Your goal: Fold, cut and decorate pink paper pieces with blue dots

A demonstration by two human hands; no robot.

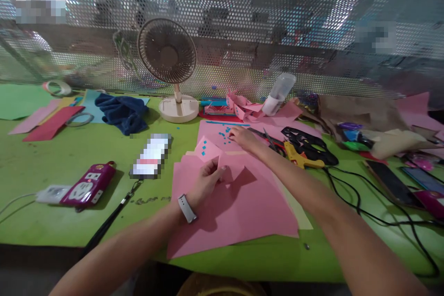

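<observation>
My left hand, with a grey band on its wrist, pinches a small folded pink paper piece above a large pink paper sheet. My right hand reaches further back, its fingertips down among several tiny blue paper bits scattered on another pink sheet. A small pink piece with blue squares lies between the two hands.
On the green table stand a small fan, a blue cloth, a pink power strip, scissors, a yellow glue gun, black cables, phones, a plastic bottle and paper scraps. Perforated metal screen behind.
</observation>
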